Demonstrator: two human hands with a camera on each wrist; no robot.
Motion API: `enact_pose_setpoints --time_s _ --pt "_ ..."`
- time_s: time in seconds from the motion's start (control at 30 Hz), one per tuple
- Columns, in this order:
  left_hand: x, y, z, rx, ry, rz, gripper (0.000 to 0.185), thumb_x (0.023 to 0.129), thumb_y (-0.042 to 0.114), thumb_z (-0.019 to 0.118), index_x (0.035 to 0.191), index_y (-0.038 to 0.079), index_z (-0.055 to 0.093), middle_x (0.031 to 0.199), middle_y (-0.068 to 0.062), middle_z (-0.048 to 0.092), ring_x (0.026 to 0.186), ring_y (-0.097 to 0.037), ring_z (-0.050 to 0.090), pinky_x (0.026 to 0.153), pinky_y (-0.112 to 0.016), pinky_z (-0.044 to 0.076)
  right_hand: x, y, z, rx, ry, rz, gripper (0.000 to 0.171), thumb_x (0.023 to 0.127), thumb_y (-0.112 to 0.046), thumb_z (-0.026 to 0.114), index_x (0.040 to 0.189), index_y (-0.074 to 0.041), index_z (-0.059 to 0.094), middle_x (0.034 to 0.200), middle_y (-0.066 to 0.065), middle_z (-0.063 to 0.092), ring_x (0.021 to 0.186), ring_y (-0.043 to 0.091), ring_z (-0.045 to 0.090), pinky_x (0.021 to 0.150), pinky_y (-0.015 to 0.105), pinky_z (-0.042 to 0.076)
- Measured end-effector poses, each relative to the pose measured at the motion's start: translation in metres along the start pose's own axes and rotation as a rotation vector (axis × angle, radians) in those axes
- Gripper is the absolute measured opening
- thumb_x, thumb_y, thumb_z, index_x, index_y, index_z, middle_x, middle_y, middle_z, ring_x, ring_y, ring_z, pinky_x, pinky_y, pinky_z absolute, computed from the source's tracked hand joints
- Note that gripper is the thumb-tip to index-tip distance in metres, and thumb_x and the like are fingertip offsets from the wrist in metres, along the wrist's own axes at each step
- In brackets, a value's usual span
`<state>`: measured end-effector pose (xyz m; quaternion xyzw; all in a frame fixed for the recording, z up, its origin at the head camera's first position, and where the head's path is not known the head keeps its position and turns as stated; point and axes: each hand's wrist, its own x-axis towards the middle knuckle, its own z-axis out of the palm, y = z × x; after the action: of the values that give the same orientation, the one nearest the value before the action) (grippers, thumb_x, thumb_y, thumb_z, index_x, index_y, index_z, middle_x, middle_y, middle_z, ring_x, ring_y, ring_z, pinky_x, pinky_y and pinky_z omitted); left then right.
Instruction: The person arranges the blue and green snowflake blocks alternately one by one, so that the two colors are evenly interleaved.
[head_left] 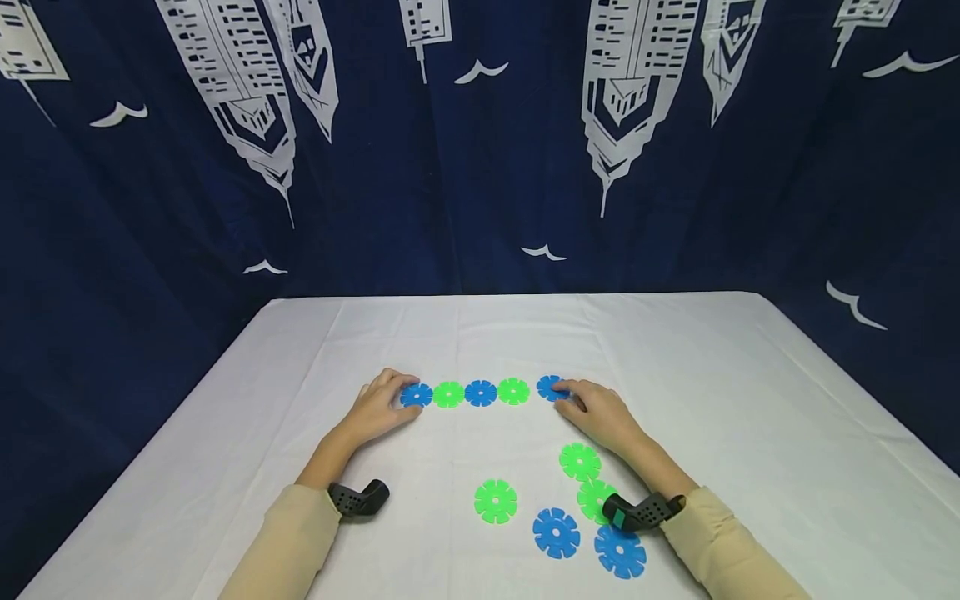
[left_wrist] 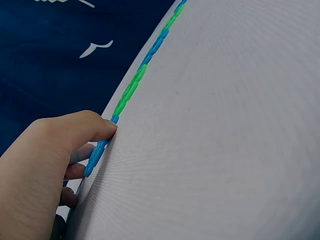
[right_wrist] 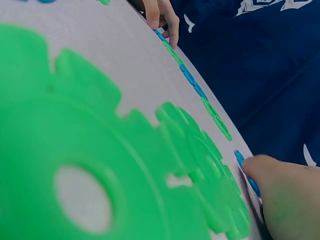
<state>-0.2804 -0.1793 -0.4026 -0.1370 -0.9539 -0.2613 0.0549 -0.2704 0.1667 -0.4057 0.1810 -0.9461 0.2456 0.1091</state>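
1. Left hand [head_left: 375, 408] rests on the cloth [head_left: 750, 400], fingertips touching the blue end disc [head_left: 416, 395]; fingers only slightly bent, nothing gripped.
2. Right hand [head_left: 600, 412] likewise lies flat, fingertips on the lone blue disc [head_left: 550, 387], just apart from the row [head_left: 465, 393].
3. Row alternates blue, green, blue, green, edges touching.
4. Spare discs [head_left: 557, 532] lie near the right wrist: three green, two blue.
5. Discs look thin, light, stiff plastic with notched rims; likely slide easily, best pinched at the edge.
6. No containers visible.
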Motion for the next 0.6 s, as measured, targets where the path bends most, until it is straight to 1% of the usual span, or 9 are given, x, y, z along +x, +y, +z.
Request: enact_pose_setpoints --time_s 0.07,0.1,0.17,0.23,0.3,0.4,0.47,0.53,0.6 --pt "0.0003 -0.0003 0.0004 0.0 0.001 0.001 0.048 0.079 0.033 0.062 0.122 0.011 0.054 0.117 -0.008 0.049 0.11 -0.024 0.046 0.085 -0.037 0.032 -0.0012 0.0001 0.0 -0.023 0.004 -0.021 0.032 0.087 -0.028 0.057 0.115 -0.015 0.062 0.075 -0.003 0.056 0.071 0.011 0.048 0.069 0.032 0.035" --pt "0.0004 -0.0006 0.0006 0.0 0.002 0.001 0.048 0.079 0.033 0.062 0.122 0.011 0.054 0.117 -0.008 0.049 0.11 -0.024 0.046 0.085 -0.037 0.032 -0.0016 0.0001 0.0 -0.035 0.001 -0.029 0.032 0.087 -0.029 0.057 0.116 -0.016 0.061 0.077 -0.004 0.057 0.075 0.012 0.049 0.072 0.034 0.036" --pt "0.0006 -0.0006 0.0003 0.001 0.005 0.003 0.048 0.08 0.033 0.062 0.122 0.011 0.055 0.117 -0.007 0.05 0.11 -0.024 0.046 0.084 -0.037 0.032 -0.002 -0.0003 -0.0002 -0.045 -0.008 -0.038 0.034 0.087 -0.031 0.056 0.118 -0.018 0.06 0.078 -0.005 0.056 0.082 0.014 0.052 0.075 0.036 0.036" --pt "0.0007 -0.0007 0.0001 0.0 0.008 0.003 0.048 0.08 0.033 0.062 0.122 0.011 0.055 0.116 -0.007 0.05 0.109 -0.024 0.046 0.084 -0.036 0.031 -0.0022 -0.0002 -0.0003 -0.052 -0.016 -0.047 0.035 0.087 -0.032 0.056 0.119 -0.019 0.06 0.078 -0.005 0.056 0.085 0.015 0.053 0.076 0.037 0.036" --pt "0.0006 -0.0005 0.0 -0.001 0.01 0.004 0.048 0.079 0.032 0.062 0.122 0.011 0.055 0.116 -0.007 0.05 0.109 -0.024 0.046 0.083 -0.035 0.031 -0.0023 0.0 -0.0002 -0.058 -0.024 -0.054 0.036 0.087 -0.033 0.056 0.12 -0.02 0.059 0.078 -0.006 0.055 0.085 0.015 0.053 0.076 0.036 0.035" --pt "0.0008 -0.0006 0.0001 0.0 0.013 0.008 0.048 0.079 0.032 0.062 0.122 0.011 0.055 0.116 -0.007 0.05 0.108 -0.023 0.047 0.083 -0.035 0.031 -0.0027 0.0004 -0.0003 -0.058 -0.025 -0.065 0.036 0.087 -0.033 0.055 0.12 -0.021 0.059 0.083 -0.005 0.058 0.083 0.014 0.052 0.076 0.036 0.034" --pt "0.0005 -0.0006 0.0002 -0.004 0.012 0.009 0.048 0.079 0.033 0.063 0.122 0.011 0.055 0.115 -0.007 0.05 0.108 -0.023 0.047 0.082 -0.035 0.031 -0.0029 0.0006 0.0 -0.055 -0.03 -0.065 0.035 0.087 -0.033 0.055 0.12 -0.021 0.059 0.083 -0.005 0.058 0.081 0.012 0.051 0.075 0.035 0.034" --pt "0.0004 -0.0007 0.0005 -0.006 0.011 0.01 0.048 0.079 0.033 0.063 0.121 0.011 0.055 0.115 -0.007 0.05 0.108 -0.023 0.047 0.082 -0.035 0.031 -0.0032 0.0004 0.0002 -0.05 -0.036 -0.064 0.035 0.087 -0.033 0.055 0.12 -0.021 0.059 0.078 -0.006 0.054 0.076 0.011 0.047 0.073 0.033 0.032" --pt "-0.0001 -0.0005 0.0006 -0.006 0.009 0.01 0.048 0.079 0.033 0.063 0.121 0.011 0.055 0.115 -0.007 0.05 0.108 -0.023 0.047 0.082 -0.034 0.031 -0.0036 0.0003 0.0009 -0.05 -0.04 -0.063 0.035 0.087 -0.033 0.055 0.12 -0.021 0.059 0.076 -0.007 0.052 0.074 0.01 0.045 0.072 0.032 0.031"
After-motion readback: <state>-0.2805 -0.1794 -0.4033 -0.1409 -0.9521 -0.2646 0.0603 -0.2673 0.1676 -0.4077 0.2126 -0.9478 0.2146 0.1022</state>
